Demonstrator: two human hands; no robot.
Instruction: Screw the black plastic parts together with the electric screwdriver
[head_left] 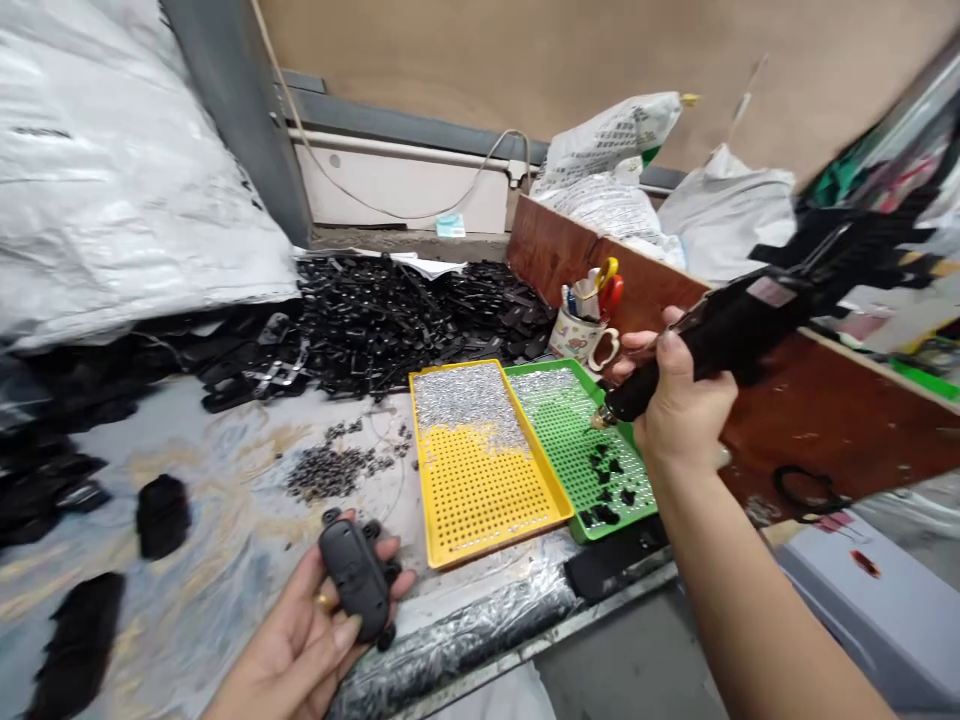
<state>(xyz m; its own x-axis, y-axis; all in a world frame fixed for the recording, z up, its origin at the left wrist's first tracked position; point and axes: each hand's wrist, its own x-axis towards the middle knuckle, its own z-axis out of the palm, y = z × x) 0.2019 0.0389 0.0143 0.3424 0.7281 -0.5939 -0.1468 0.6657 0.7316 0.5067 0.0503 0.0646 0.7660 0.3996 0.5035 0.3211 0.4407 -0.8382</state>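
Observation:
In my left hand (304,635) is a small black toy car chassis (356,580) with little wheels at its corners, gripped between thumb and fingers near the table's front edge. My right hand (686,410) is wrapped around a black electric screwdriver (739,325), its metal tip pointing down-left over the green tray (643,510). Small silver screws fill the far part of that tray, and several black bits lie in its near part. Beside it lies a yellow perforated tray (429,500), with many silver screws gathered in its far half.
A large heap of black plastic parts (360,320) covers the back of the table. Small dark pieces (326,470) lie left of the yellow tray. A mug (571,335) with scissors stands by a brown wooden board (885,430). White sacks (127,170) rise at left and back right.

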